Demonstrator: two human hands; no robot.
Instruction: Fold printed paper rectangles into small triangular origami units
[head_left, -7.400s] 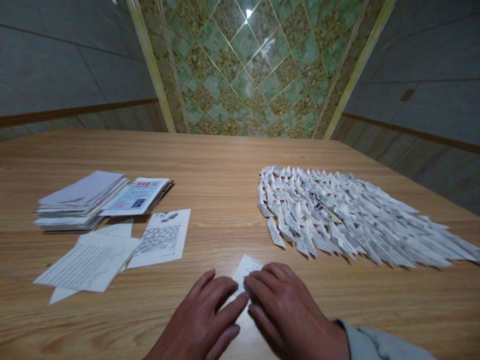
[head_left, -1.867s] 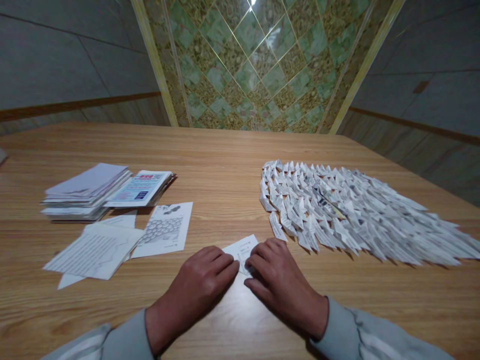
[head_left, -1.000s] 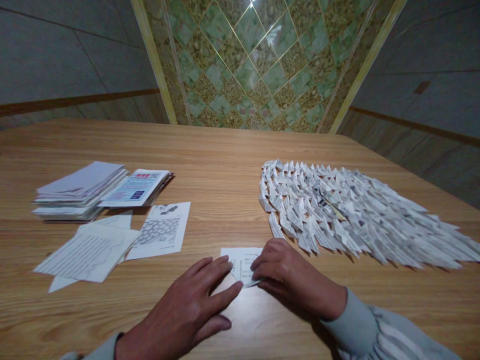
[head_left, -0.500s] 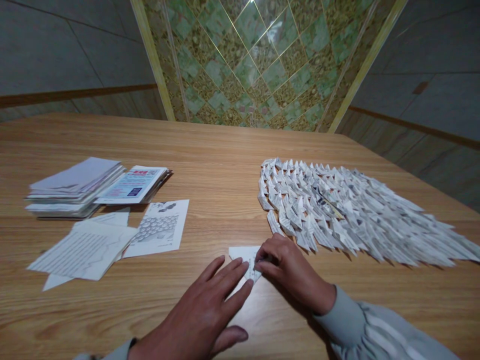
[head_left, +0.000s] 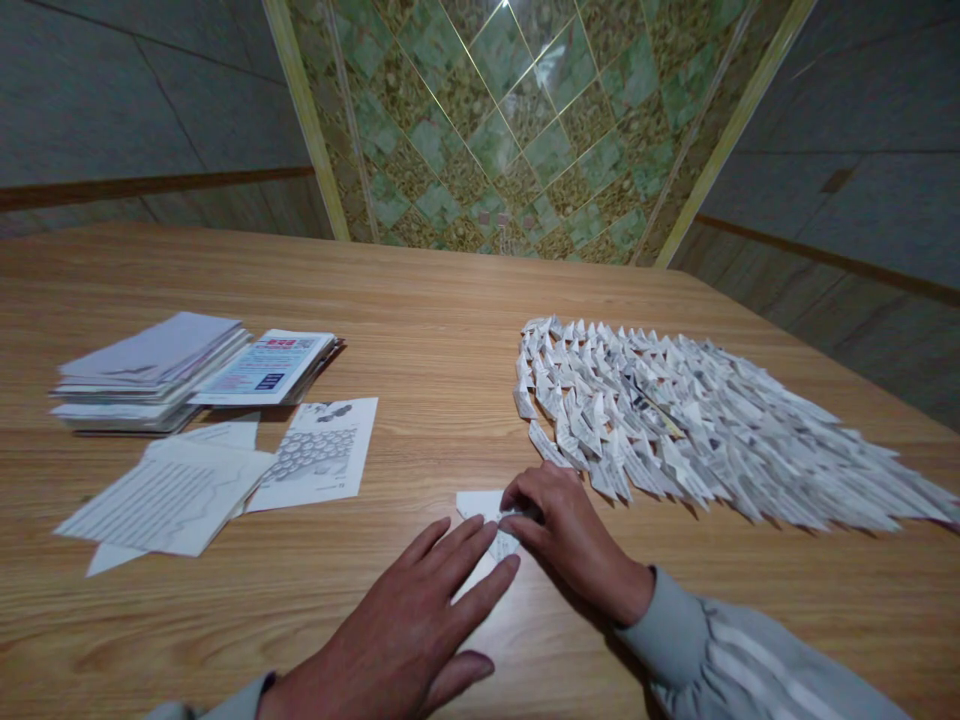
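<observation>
A small white printed paper slip [head_left: 480,505] lies on the wooden table [head_left: 450,340] near the front edge, partly folded into a point. My left hand [head_left: 420,620] rests flat on its lower part, fingers stretched out. My right hand [head_left: 562,530] is curled over the slip's right side, fingertips pressing down on it. Both sleeves are grey. Most of the slip is hidden under the two hands.
A broad spread of several small folded paper pieces [head_left: 697,420] covers the right of the table. At the left lie a stack of sheets [head_left: 142,375], a printed leaflet [head_left: 262,368] and loose printed pages [head_left: 315,455]. A green tiled wall stands behind.
The slip went from a flat rectangle to a folded, pointed shape. My right hand's fingers closed over its right edge, and my left hand slid forward to hold it flat.
</observation>
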